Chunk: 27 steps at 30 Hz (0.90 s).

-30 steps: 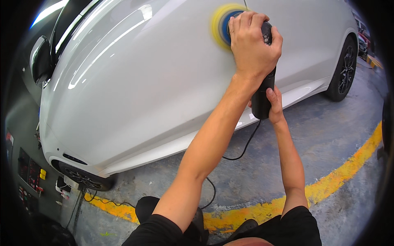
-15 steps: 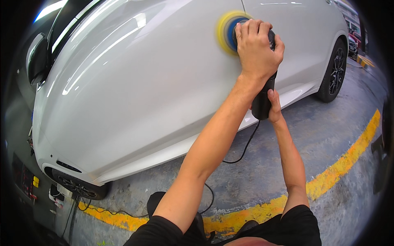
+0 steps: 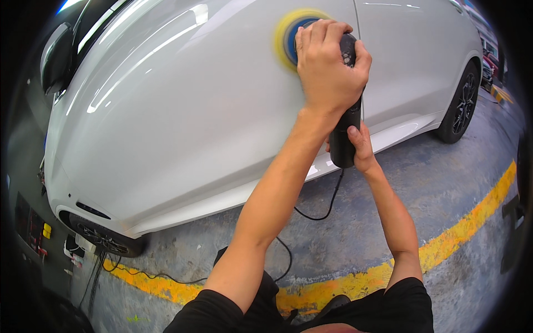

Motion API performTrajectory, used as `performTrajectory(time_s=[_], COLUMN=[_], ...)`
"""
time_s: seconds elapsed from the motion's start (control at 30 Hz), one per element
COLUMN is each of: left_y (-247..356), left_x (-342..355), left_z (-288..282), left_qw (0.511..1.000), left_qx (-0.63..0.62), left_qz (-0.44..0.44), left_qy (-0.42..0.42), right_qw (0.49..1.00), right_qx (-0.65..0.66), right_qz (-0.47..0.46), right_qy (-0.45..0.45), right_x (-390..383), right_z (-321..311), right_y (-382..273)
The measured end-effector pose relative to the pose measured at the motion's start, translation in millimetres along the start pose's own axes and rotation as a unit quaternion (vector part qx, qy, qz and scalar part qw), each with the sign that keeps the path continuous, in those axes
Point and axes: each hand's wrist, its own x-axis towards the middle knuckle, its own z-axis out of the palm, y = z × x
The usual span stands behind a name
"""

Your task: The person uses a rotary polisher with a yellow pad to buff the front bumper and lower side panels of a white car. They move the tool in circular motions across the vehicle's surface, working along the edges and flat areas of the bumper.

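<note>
My left hand (image 3: 333, 66) is wrapped over the head of a black electric polisher (image 3: 345, 144). Lower down, my right hand (image 3: 361, 147) grips the tool's cylindrical body. The polisher's blurred yellow pad (image 3: 283, 44), with a blue and grey backing, lies against the door panel of a white car (image 3: 183, 111), left of the vertical door seam. My left hand hides much of the tool's head and part of the pad. A black cord (image 3: 325, 216) hangs from the end of the tool to the floor.
A side mirror (image 3: 53, 61) is at upper left. Wheels sit at right (image 3: 461, 105) and lower left (image 3: 100, 236). The grey floor (image 3: 350, 238) carries a yellow stripe (image 3: 455, 236) and trailing cord. A dark board with tools (image 3: 30, 222) stands at far left.
The pad and both hands have moved left along the door, away from the seam, compared with half a second ago. The grip on the polisher is unchanged.
</note>
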Motion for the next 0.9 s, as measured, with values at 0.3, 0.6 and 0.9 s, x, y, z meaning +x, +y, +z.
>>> performTrajectory(time_s=[0.3, 0.6, 0.9], left_y=[-16, -32, -35], left_x=[10, 10, 3], left_z=[-83, -167, -239], left_qw=[0.999, 0.994, 0.983], left_qx=[0.031, 0.003, 0.051], left_qz=[-0.021, -0.096, -0.138], left_qy=[0.012, 0.041, 0.113], right_qw=[0.999, 0.988, 0.971], right_qx=[-0.021, -0.141, -0.189], right_qz=[0.007, -0.012, 0.046], right_qy=[-0.029, -0.067, -0.137], right_x=[7, 17, 27], right_z=[66, 123, 172], right_y=[3, -4, -11])
